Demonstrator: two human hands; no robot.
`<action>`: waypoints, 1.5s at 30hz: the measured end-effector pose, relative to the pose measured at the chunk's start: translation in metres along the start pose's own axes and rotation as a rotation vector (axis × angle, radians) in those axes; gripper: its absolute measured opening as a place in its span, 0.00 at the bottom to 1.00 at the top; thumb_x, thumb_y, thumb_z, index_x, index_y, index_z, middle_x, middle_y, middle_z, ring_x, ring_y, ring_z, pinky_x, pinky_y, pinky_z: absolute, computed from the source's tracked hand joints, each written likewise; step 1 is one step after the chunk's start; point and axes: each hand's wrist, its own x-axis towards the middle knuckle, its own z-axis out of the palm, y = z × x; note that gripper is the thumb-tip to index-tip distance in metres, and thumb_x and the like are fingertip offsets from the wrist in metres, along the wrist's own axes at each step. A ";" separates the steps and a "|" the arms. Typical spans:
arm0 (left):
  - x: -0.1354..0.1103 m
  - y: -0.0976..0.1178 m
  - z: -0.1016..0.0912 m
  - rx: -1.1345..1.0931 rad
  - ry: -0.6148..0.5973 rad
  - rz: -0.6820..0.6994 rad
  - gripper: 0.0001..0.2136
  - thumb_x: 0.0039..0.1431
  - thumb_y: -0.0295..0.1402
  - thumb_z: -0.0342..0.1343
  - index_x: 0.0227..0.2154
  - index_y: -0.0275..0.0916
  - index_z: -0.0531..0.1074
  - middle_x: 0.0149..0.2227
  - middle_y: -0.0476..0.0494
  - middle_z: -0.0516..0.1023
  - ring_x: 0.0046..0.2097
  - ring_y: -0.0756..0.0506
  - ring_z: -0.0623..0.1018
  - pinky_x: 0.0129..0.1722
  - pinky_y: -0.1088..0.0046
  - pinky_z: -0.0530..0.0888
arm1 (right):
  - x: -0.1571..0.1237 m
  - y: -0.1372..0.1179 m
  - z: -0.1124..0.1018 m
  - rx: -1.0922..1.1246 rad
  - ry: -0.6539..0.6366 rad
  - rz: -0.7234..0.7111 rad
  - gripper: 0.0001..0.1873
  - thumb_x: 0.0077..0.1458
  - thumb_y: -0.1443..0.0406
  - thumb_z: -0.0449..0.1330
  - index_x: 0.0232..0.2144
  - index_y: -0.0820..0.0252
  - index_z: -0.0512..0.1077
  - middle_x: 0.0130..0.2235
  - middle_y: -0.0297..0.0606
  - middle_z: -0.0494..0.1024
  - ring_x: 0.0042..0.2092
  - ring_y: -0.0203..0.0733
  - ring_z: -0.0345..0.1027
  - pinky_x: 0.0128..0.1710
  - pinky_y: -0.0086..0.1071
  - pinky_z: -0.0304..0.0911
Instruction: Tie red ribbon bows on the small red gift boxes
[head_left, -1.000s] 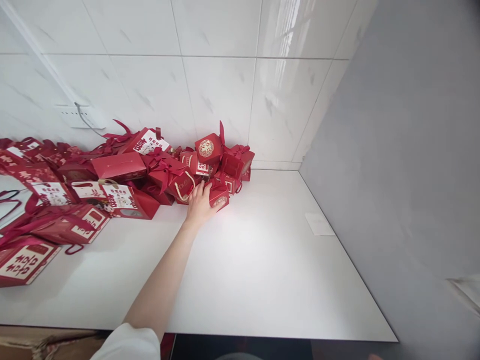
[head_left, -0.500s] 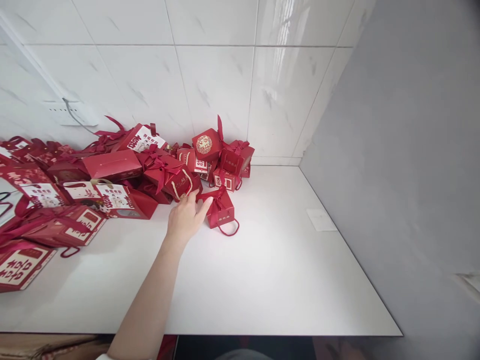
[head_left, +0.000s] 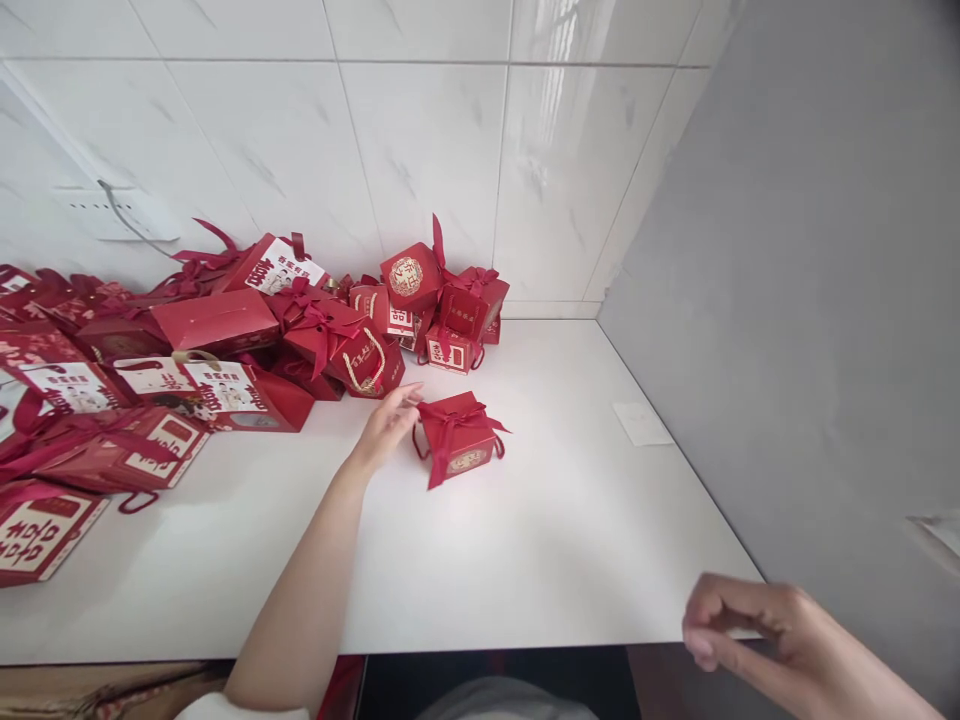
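Observation:
A small red gift box [head_left: 459,442] with a red ribbon bow, cord handles and a gold round emblem stands on the white tabletop [head_left: 555,560]. Just left of it is my left hand [head_left: 390,420], its fingers apart and holding nothing; the fingertips are close to the box's upper left corner, and I cannot tell if they touch. Over the table's front right edge, my right hand [head_left: 750,635] has its fingers curled in against the thumb, with nothing visible in them.
Many red gift boxes [head_left: 214,325] with ribbons are heaped along the tiled wall [head_left: 420,150] on the left. A smaller stack [head_left: 411,275] leans at the back. A white paper square [head_left: 643,424] lies near the grey panel [head_left: 825,300] at right. A wall socket [head_left: 112,213] has a cable.
The small gift box has turned, so a gold emblem now faces front, and it sits slightly further right. My left hand has come off it a little. My right hand has entered at lower right.

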 end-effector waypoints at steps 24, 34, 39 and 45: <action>-0.002 0.006 0.026 -0.267 0.104 -0.037 0.19 0.58 0.36 0.54 0.52 0.38 0.75 0.55 0.38 0.77 0.60 0.37 0.74 0.60 0.59 0.70 | 0.208 -0.077 0.035 1.041 0.101 -0.338 0.31 0.55 0.50 0.67 0.16 0.58 0.55 0.16 0.23 0.52 0.19 0.26 0.43 0.20 0.26 0.43; -0.009 0.015 0.035 -0.147 0.025 -0.076 0.21 0.61 0.45 0.59 0.55 0.42 0.72 0.53 0.40 0.77 0.52 0.40 0.76 0.54 0.64 0.71 | 0.205 -0.079 0.034 1.121 0.097 -0.301 0.28 0.55 0.51 0.67 0.17 0.59 0.60 0.15 0.25 0.61 0.16 0.25 0.47 0.16 0.24 0.40; -0.010 0.018 0.033 -0.084 0.047 -0.080 0.22 0.61 0.45 0.59 0.55 0.42 0.72 0.55 0.41 0.76 0.53 0.41 0.76 0.56 0.64 0.71 | 0.176 -0.083 0.037 0.942 -0.005 -0.385 0.20 0.54 0.55 0.69 0.23 0.59 0.66 0.20 0.29 0.72 0.17 0.29 0.61 0.16 0.24 0.55; -0.009 0.020 0.030 -0.060 0.103 -0.058 0.20 0.61 0.45 0.58 0.52 0.42 0.73 0.56 0.39 0.75 0.56 0.38 0.76 0.55 0.62 0.73 | 0.120 -0.042 0.019 0.762 0.182 -0.260 0.19 0.57 0.54 0.66 0.24 0.58 0.67 0.21 0.32 0.75 0.18 0.34 0.67 0.20 0.27 0.63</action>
